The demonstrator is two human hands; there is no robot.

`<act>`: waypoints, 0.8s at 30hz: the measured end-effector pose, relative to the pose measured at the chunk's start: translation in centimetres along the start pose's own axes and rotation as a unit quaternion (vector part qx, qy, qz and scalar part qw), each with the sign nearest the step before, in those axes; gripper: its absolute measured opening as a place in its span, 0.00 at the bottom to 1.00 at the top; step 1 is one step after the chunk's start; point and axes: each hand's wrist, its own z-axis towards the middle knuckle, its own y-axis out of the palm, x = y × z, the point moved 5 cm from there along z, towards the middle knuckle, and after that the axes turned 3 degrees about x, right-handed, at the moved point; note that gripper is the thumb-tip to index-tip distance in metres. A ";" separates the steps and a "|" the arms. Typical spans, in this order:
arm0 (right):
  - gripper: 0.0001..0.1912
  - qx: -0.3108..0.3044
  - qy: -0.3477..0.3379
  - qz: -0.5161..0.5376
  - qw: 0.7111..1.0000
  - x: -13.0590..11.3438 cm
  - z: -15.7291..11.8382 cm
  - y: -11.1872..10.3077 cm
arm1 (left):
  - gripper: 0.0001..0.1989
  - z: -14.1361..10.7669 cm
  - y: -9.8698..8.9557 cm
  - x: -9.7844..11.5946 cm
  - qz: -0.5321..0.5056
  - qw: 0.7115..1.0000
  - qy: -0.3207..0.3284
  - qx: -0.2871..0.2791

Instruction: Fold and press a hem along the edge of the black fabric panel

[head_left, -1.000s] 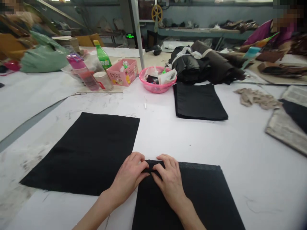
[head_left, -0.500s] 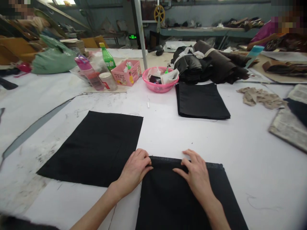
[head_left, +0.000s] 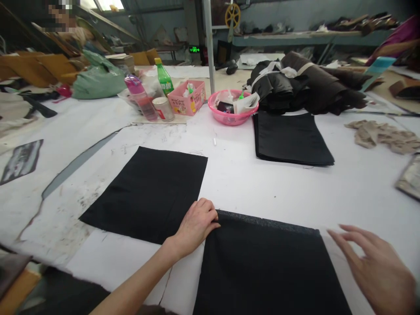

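Note:
My left hand [head_left: 198, 221] pinches the upper left corner of a black fabric piece [head_left: 265, 271] that lies flat on the white-covered table. A greyish, speckled strip [head_left: 272, 223] runs along the far edge of this piece. My right hand [head_left: 374, 262] is off the fabric, past its right edge, with fingers apart and holding nothing; it is slightly blurred. Beside my left hand lies another black fabric piece [head_left: 151, 192], flat on the table. Farther back sits a stack of black fabric pieces [head_left: 292, 139].
A pink basin [head_left: 231, 118] with small items, a pink box [head_left: 187, 99], a green bottle [head_left: 164, 78] and a jar [head_left: 163, 109] stand behind. Rolled dark material [head_left: 323, 85] lies at the back right, near beige cloth [head_left: 377, 133]. A metal post [head_left: 210, 48] rises behind the basin.
My right hand has left the fabric's far edge and moved right, beyond its corner. My left hand stays on the upper left corner. The view has shifted a little to the left.

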 end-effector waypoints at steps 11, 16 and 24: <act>0.17 -0.196 -0.193 0.215 0.937 -20.7 0.3 10.2 | 0.08 0.3 0.0 -0.8 0.014 1.000 0.010 -0.016; 0.13 -0.188 -0.189 0.228 0.936 -20.5 0.0 11.1 | 0.06 0.4 0.0 -1.3 -0.007 1.000 0.009 -0.020; 0.02 -0.161 -0.173 0.257 0.937 -20.6 -0.1 11.6 | 0.04 0.9 0.0 -1.3 -0.063 0.997 0.021 0.033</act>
